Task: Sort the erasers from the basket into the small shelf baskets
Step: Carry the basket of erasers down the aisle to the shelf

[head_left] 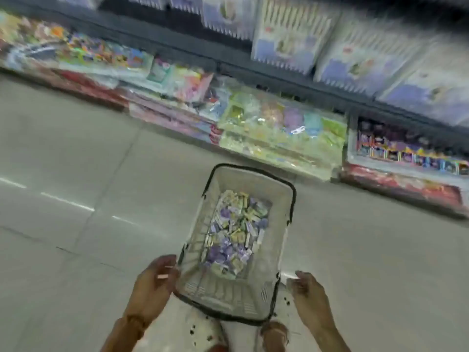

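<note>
Erasers [234, 232] lie in the basket [250, 182], its long axis pointing away toward the shelf [279, 133]. Left hand [152, 285] and right hand [308, 295] flank its near end, equally close; fingers loosely curled, gripping nothing.

Erasers [234, 231] in the basket [284, 252] (shelves [279, 128] behind).

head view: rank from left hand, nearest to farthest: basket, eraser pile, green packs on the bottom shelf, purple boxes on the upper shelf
From the left hand:
1. Basket: its near left corner is right at the fingers.
2. Eraser pile: inside the basket, just ahead and to the right.
3. Green packs: bottom shelf, beyond the basket.
4. Purple boxes: upper shelf, above those.
</note>
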Motion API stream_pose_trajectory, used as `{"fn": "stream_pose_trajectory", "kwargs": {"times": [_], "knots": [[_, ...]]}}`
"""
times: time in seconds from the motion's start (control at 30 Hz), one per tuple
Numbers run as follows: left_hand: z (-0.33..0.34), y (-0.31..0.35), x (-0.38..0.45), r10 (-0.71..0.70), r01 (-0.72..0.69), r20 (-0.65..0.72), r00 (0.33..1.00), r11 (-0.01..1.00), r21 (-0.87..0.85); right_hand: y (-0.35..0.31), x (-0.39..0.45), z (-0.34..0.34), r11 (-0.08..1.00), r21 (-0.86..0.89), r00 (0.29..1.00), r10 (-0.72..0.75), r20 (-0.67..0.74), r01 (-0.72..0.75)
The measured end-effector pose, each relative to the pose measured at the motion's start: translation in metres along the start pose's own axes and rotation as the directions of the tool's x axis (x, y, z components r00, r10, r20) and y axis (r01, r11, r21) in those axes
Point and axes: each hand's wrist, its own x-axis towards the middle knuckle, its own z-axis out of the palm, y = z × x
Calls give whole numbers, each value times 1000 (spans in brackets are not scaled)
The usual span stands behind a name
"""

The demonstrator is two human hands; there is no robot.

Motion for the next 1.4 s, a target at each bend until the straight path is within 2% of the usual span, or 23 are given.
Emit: {"fn": "stream_pose_trajectory", "kwargs": {"times": [0.1, 0.23, 0.33, 0.43, 0.53, 0.7, 0.9, 1.1, 1.27, 1.4], "knots": [[31, -38, 69, 89, -86, -67, 994, 995, 49, 19, 54, 31, 976, 215, 996, 43, -81, -25], [70, -69, 134, 134, -127, -106, 985, 989, 72, 34, 113, 66, 950, 311, 995, 26, -98, 6], [89, -78, 164, 144, -132, -96, 985, 984, 118, 39, 141, 80, 930, 361, 976, 10, -219, 72], [98, -78, 171, 181, -147, -200, 963, 974, 173, 39, 152, 83, 928, 360, 961, 8, -275, 96], [95, -71, 166, 136, -99, -238, 962, 982, 162, 31, 153, 78, 926, 365, 968, 1, -250, 94], [74, -57, 123, -2, 18, -274, 962, 998, 55, -7, 136, 45, 940, 306, 977, -96, -188, 151], [14, -30, 21, -130, 101, -368, 921, 990, -96, -87, 57, 0, 946, 190, 965, -253, -69, 262], [-85, 19, -74, -234, 100, -540, 809, 959, -266, -212, -36, -23, 918, 107, 915, -392, 98, 382], [-185, 41, -116, -334, 77, -638, 693, 915, -396, -339, -113, 6, 850, 51, 828, -522, 202, 524], [-285, 43, -118, -411, 53, -658, 631, 869, -492, -439, -175, 67, 811, 10, 786, -570, 240, 585]]}}
